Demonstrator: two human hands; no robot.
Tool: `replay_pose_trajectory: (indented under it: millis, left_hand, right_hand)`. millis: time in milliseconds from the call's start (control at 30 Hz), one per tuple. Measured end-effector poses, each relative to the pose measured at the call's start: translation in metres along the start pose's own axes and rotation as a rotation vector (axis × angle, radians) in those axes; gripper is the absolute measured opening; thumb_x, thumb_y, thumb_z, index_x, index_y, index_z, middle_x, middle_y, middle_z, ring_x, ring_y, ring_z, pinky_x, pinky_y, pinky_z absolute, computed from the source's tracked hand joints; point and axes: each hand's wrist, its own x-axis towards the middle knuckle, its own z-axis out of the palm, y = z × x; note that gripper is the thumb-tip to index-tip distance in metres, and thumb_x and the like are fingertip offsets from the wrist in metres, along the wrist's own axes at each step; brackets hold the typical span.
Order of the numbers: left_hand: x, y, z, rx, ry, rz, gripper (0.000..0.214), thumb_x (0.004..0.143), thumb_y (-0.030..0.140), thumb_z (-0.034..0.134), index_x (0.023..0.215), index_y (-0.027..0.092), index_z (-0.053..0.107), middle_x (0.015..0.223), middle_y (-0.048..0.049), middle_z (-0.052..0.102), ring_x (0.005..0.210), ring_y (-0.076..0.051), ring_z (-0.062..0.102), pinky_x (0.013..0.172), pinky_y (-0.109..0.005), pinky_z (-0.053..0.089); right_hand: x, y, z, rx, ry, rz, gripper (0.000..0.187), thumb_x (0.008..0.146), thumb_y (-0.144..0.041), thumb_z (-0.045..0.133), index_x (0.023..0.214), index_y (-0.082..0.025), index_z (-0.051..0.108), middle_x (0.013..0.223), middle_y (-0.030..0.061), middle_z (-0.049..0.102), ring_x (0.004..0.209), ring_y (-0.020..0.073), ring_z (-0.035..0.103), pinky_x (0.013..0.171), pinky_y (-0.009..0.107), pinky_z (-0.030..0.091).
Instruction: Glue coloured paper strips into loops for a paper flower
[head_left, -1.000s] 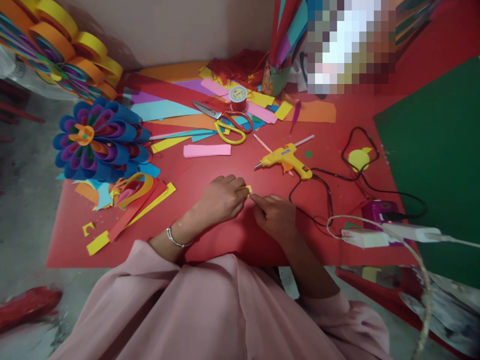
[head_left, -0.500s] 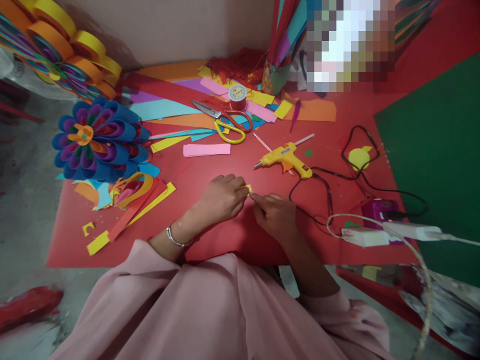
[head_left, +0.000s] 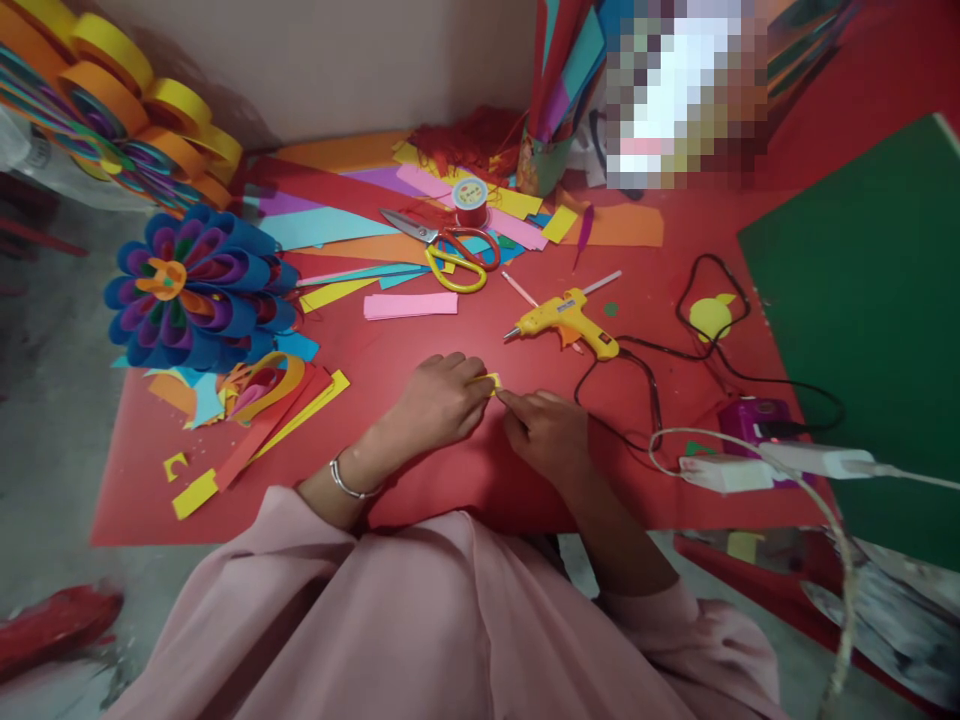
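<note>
My left hand, a bracelet on its wrist, is closed on a small yellow paper strip. Only one end of that strip sticks out past the fingers; the rest is hidden. My right hand touches this end with its index fingertip, its other fingers curled in. A yellow glue gun lies beyond my right hand, nozzle toward the left. Farther off are scissors with one red and one yellow handle, and a stack of pink paper strips.
A blue and purple paper flower stands at the left, with paper scraps before it. A thread spool sits near the back. The gun's black cord runs to a purple box by white plugs.
Both hands keep almost the same hold on the yellow paper strip. The whole view has shifted slightly; nothing on the table has visibly been moved.
</note>
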Motion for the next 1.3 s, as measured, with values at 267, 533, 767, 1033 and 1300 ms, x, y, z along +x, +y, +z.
replay_pose_trajectory:
  millis: [267,533,767,1033,1300]
  left_hand:
    - [-0.002,0.002,-0.013,0.010,0.090,0.018,0.028,0.098,0.031,0.055,0.119,0.024,0.072,0.141,-0.0116,0.065,0.126,-0.032,0.060,0.084,-0.045,0.049]
    - [-0.002,0.003,-0.005,0.050,0.053,0.020,0.031,0.094,0.025,0.060,0.123,0.024,0.072,0.160,-0.0119,0.052,0.149,-0.038,0.047,0.106,-0.056,0.047]
    - [-0.003,0.002,-0.006,-0.006,0.078,0.017,0.025,0.096,0.025,0.058,0.114,0.023,0.075,0.158,-0.0130,0.054,0.149,-0.039,0.048,0.108,-0.058,0.047]
    - [-0.004,0.001,-0.008,-0.052,0.139,0.022,0.024,0.098,0.028,0.056,0.106,0.022,0.078,0.149,-0.0124,0.062,0.143,-0.036,0.054,0.106,-0.056,0.049]
    - [-0.005,-0.002,-0.010,-0.124,0.252,-0.013,0.025,0.101,0.034,0.059,0.114,0.023,0.076,0.142,-0.0109,0.068,0.135,-0.034,0.060,0.103,-0.051,0.048]
  right_hand:
    - [0.001,-0.002,-0.003,-0.013,-0.005,0.019,0.037,0.094,-0.022,0.054,0.118,-0.024,0.082,0.073,0.0040,0.075,0.072,0.0186,0.062,0.064,0.032,0.032]
    - [-0.001,0.000,0.000,0.001,0.024,-0.003,0.036,0.094,-0.020,0.054,0.118,-0.024,0.081,0.077,0.0031,0.077,0.073,0.0178,0.062,0.066,0.032,0.034]
    - [-0.003,0.001,0.002,0.019,0.091,-0.034,0.035,0.095,-0.021,0.055,0.117,-0.024,0.081,0.073,0.0019,0.076,0.069,0.0171,0.062,0.063,0.032,0.036]
    - [0.002,-0.002,-0.006,0.443,0.163,0.104,0.033,0.101,-0.026,0.052,0.117,-0.022,0.081,0.101,0.0058,0.083,0.086,0.0189,0.076,0.083,0.031,0.056]
    - [0.003,0.002,-0.011,0.828,0.118,0.333,0.031,0.096,-0.035,0.059,0.113,-0.024,0.083,0.103,0.0047,0.083,0.095,0.0224,0.079,0.080,0.032,0.062]
